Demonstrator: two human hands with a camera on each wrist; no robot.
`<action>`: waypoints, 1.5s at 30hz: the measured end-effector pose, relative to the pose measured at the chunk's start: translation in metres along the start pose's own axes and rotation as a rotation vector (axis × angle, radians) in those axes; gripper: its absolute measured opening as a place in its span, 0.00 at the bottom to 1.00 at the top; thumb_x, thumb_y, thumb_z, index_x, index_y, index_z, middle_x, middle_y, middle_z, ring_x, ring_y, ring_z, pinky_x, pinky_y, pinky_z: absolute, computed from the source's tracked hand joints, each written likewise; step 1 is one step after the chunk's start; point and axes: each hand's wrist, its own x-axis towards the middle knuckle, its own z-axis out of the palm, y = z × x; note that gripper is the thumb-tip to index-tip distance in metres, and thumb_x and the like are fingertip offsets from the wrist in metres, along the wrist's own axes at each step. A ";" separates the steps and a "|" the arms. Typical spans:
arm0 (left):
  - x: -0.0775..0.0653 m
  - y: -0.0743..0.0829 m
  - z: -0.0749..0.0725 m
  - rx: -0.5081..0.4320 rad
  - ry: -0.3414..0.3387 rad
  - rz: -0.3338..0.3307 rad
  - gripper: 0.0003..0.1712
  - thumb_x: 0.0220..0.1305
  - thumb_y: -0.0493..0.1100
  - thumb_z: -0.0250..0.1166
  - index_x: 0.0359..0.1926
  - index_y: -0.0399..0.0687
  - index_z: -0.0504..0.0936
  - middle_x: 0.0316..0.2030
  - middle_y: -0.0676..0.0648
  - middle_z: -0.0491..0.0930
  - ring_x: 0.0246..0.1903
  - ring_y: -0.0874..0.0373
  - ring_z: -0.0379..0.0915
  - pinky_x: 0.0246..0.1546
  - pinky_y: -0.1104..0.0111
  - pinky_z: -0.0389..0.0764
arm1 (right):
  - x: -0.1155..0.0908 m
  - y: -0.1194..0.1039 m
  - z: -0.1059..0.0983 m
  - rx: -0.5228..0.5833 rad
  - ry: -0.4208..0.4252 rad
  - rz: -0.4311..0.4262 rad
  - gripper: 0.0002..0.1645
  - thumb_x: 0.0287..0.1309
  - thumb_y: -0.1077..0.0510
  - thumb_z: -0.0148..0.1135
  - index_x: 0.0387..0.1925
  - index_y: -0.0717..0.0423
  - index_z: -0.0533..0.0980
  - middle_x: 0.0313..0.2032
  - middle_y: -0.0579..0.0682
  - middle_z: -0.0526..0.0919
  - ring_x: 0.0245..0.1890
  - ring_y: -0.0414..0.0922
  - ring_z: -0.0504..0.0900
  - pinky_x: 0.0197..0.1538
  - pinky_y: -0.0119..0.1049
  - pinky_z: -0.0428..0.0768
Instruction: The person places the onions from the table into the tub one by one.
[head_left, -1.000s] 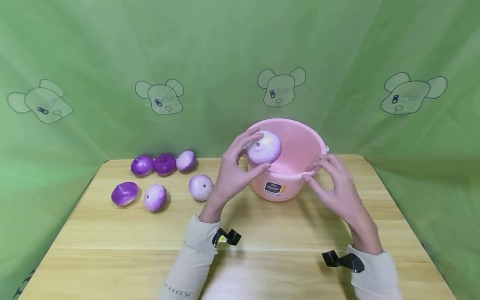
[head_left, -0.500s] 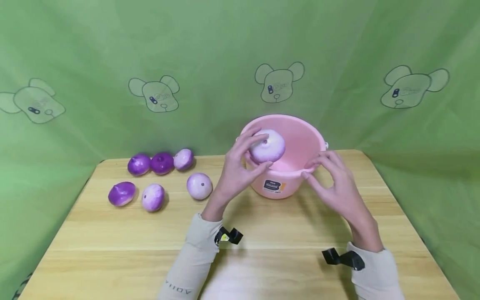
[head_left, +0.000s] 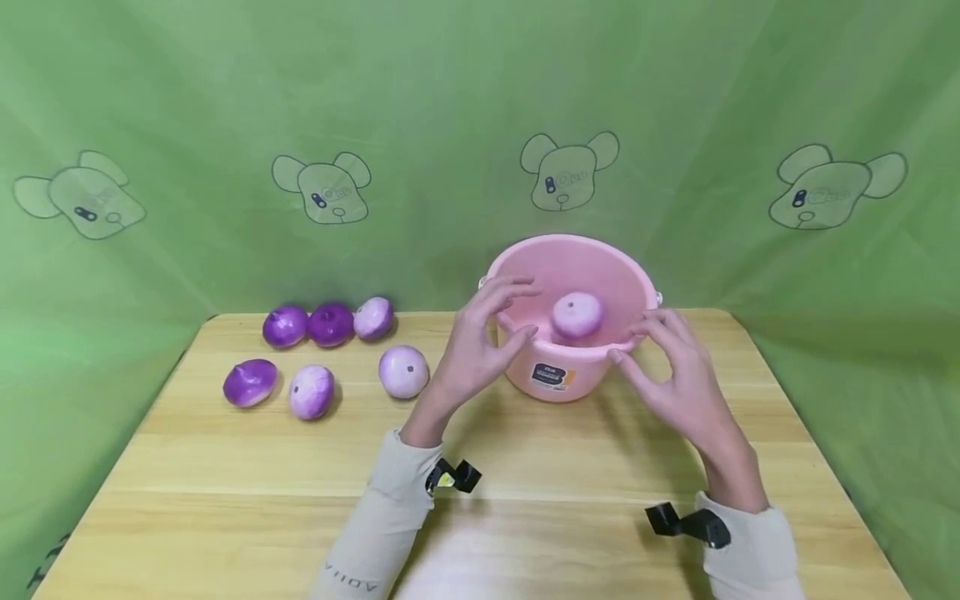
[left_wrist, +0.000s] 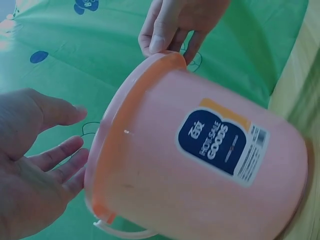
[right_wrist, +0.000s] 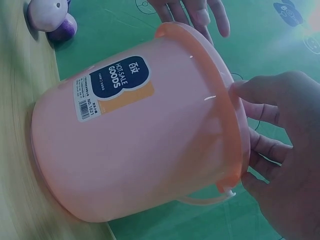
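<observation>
Pink bucket (head_left: 573, 360), onion (head_left: 577, 316) (pale purple) inside

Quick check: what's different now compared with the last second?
The left hand has let go of the purple-white onion, which has moved right and down into the pink bucket; whether it has landed isn't clear. Unchanged: the right hand pinches the bucket's rim, and six other onions lie on the table.
</observation>
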 end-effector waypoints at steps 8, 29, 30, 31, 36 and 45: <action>-0.006 0.007 -0.019 0.011 0.023 0.010 0.27 0.63 0.34 0.72 0.62 0.40 0.78 0.66 0.40 0.74 0.61 0.53 0.72 0.62 0.57 0.77 | 0.002 -0.001 0.000 -0.005 -0.012 -0.006 0.13 0.54 0.68 0.75 0.40 0.57 0.82 0.47 0.51 0.79 0.56 0.46 0.71 0.69 0.64 0.64; -0.026 0.017 -0.065 0.128 -0.024 -0.030 0.32 0.62 0.36 0.74 0.66 0.45 0.76 0.65 0.47 0.75 0.64 0.56 0.71 0.60 0.59 0.78 | -0.002 0.001 0.000 0.000 -0.004 0.020 0.13 0.54 0.68 0.75 0.40 0.59 0.81 0.47 0.51 0.78 0.58 0.45 0.70 0.70 0.66 0.63; -0.027 0.017 -0.068 0.133 -0.023 -0.031 0.32 0.62 0.35 0.74 0.66 0.45 0.76 0.65 0.46 0.76 0.63 0.56 0.71 0.59 0.58 0.78 | -0.002 0.001 0.000 0.000 -0.005 0.019 0.13 0.54 0.68 0.75 0.41 0.59 0.81 0.48 0.51 0.78 0.58 0.46 0.70 0.70 0.66 0.63; -0.028 0.017 -0.069 0.138 -0.025 -0.032 0.32 0.62 0.35 0.73 0.66 0.45 0.76 0.65 0.47 0.76 0.63 0.56 0.71 0.59 0.58 0.78 | -0.003 0.001 0.000 -0.001 -0.005 0.020 0.13 0.54 0.68 0.75 0.41 0.59 0.81 0.48 0.51 0.78 0.59 0.46 0.70 0.70 0.67 0.63; -0.033 0.014 -0.079 0.175 -0.038 -0.048 0.32 0.62 0.36 0.73 0.67 0.45 0.75 0.65 0.47 0.75 0.63 0.53 0.71 0.61 0.58 0.76 | -0.004 0.002 0.001 -0.002 0.000 0.016 0.13 0.53 0.69 0.75 0.40 0.59 0.81 0.48 0.51 0.79 0.59 0.47 0.70 0.70 0.67 0.62; -0.037 0.001 -0.098 0.197 -0.038 -0.065 0.31 0.62 0.36 0.73 0.66 0.44 0.76 0.65 0.46 0.76 0.62 0.53 0.72 0.62 0.54 0.75 | -0.003 0.001 0.000 0.004 0.002 0.002 0.14 0.53 0.69 0.75 0.41 0.57 0.82 0.48 0.51 0.79 0.58 0.46 0.71 0.72 0.66 0.61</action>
